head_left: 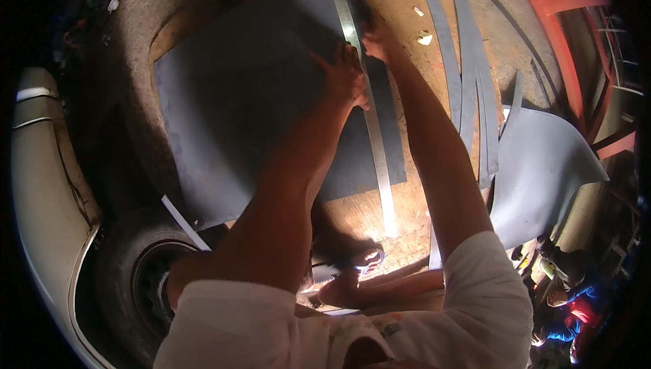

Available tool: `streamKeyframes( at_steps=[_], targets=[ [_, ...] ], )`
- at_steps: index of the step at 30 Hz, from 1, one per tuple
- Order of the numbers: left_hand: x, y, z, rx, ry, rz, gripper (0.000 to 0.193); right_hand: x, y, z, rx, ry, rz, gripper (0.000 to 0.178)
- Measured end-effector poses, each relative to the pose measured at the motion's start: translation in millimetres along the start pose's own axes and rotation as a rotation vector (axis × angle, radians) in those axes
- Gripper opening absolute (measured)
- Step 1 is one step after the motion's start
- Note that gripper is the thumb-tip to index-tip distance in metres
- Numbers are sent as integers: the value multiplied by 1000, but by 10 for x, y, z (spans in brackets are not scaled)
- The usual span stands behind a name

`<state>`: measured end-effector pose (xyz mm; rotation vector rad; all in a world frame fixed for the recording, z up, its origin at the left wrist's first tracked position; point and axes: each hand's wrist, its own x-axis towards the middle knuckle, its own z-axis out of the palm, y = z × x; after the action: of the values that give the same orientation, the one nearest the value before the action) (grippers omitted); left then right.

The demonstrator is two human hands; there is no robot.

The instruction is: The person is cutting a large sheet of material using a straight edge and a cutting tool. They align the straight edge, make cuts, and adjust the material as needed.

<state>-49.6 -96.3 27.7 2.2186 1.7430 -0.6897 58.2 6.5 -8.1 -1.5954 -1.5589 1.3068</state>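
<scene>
A large dark grey sheet (251, 91) lies on a wooden board (356, 213). A long metal straightedge (378, 145) crosses the sheet near its right side, and its near end reaches past the sheet onto the board. My left hand (347, 77) presses down on the straightedge with fingers spread, the thumb out over the sheet. Close by, at the right edge of the straightedge and a little farther off, is my right hand (377, 43). Its fingers are curled in; whatever they may hold is hidden in shadow.
Several narrow grey strips (468, 77) lie to the right, beside a curled grey sheet (542, 172). A red metal frame (553, 36) stands at the far right. At left are a tyre (146, 267) and a pale vehicle body (51, 186). Small pale scraps (425, 39) rest on the board.
</scene>
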Motion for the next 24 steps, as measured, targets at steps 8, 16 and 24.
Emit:
streamKeyframes(
  at_steps=[8,16,24],
  targets=[
    [86,91,-80,-99,-66,-28,138,1173,-167,272,-624,58,-38,42],
    [30,-35,-97,-195,-97,-52,140,1205,-205,442,-628,42,-89,47],
    [96,6,-50,-175,-79,-27,143,1388,-283,378,-914,-38,-229,36]
  ],
)
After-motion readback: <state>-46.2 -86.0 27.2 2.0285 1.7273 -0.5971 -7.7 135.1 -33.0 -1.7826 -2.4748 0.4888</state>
